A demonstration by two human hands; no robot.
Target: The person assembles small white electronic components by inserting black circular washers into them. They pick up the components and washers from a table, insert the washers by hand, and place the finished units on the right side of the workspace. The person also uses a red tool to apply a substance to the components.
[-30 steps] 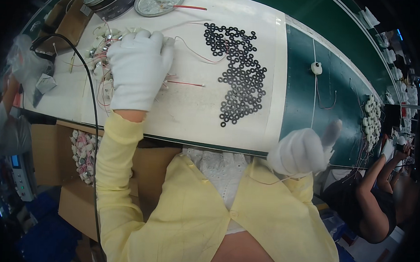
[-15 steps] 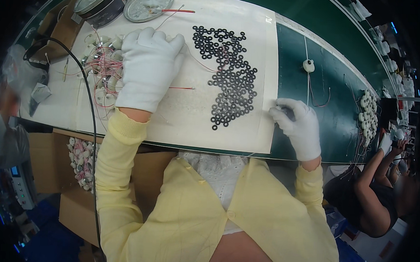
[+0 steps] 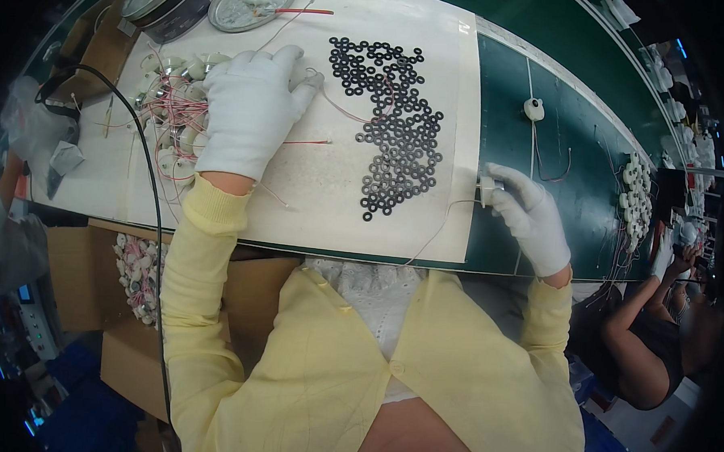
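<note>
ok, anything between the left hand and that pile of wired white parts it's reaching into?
Nothing visible. The gloved left hand already lies on the pile of wired white parts, fingertips at its upper right edge. The black rings lie to its right, apart from the pile. The right hand holds a small white part at the mat's right edge.

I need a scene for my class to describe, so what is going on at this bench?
A person in white gloves and a yellow cardigan works at a white mat on a green bench. The left hand rests on a heap of small white round parts with pink wires. The right hand pinches one small white wired part at the mat's edge. Many small black rings lie spread between the hands.
</note>
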